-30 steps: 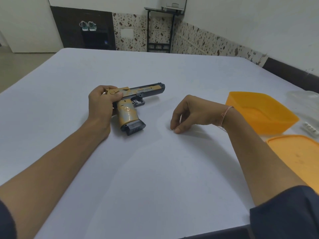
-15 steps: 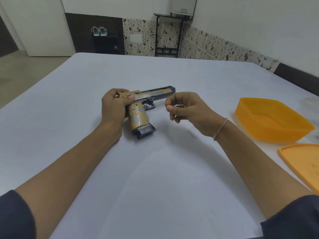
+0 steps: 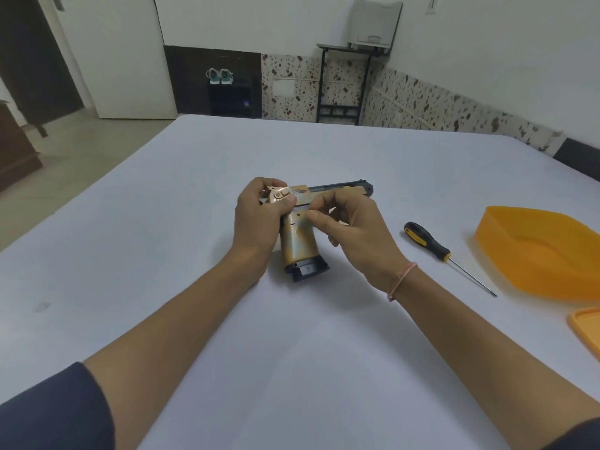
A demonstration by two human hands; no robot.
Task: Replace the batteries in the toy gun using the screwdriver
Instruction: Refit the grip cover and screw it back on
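**Desk:** Closing in since half a second ago, the right hand (image 3: 354, 228) now meets the gold-and-black plastic toy gun (image 3: 298, 245), which lies on its side on the white table (image 3: 162, 254).

**Photographer:** The left hand (image 3: 259, 219) grips the hammer end. The right pinches at the grip's screw hole; whether it holds anything, I cannot tell. The gun looks light, rigid and slick, best held by the grip.

**Desk:** Containers?

**Photographer:** The orange plastic tub (image 3: 519, 264) appears empty, its flat orange lid (image 3: 587, 329) off; the black-and-yellow screwdriver (image 3: 435, 246) lies between gun and tub.
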